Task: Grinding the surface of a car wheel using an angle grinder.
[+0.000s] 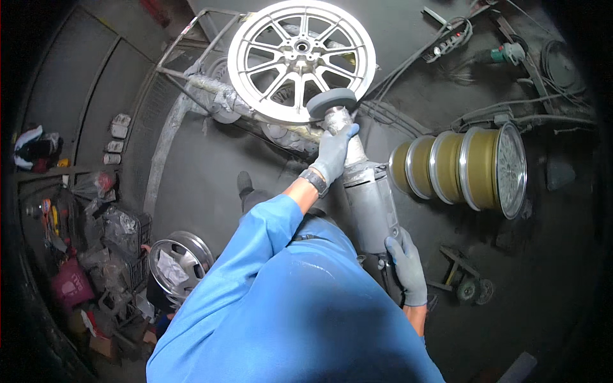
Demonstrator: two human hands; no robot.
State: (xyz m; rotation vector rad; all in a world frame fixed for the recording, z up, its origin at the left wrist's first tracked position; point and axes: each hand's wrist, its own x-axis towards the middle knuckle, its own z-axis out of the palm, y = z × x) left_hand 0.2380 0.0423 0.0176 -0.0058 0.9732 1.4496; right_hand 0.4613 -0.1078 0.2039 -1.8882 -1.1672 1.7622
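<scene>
Both my gloved hands hold one large grey angle grinder (370,207). My left hand (333,153) wraps round its narrow wrapped neck, just behind the round grey disc (331,101). Lower down, my right hand (407,263) grips the rear end, where a dark cable hangs. The disc lies over the near rim of a silver multi-spoke car wheel (257,96); whether it touches the metal I cannot tell. That wheel is propped up, face toward me, on a dusty metal frame (220,92).
Several gold-barrelled wheels (480,169) lie in a row on the right. Cables (408,60) and a green power tool (507,53) lie at the far right. Another silver wheel (205,252) holds paper at lower left, near cluttered crates (137,249). A small wheeled trolley (461,277) sits at lower right.
</scene>
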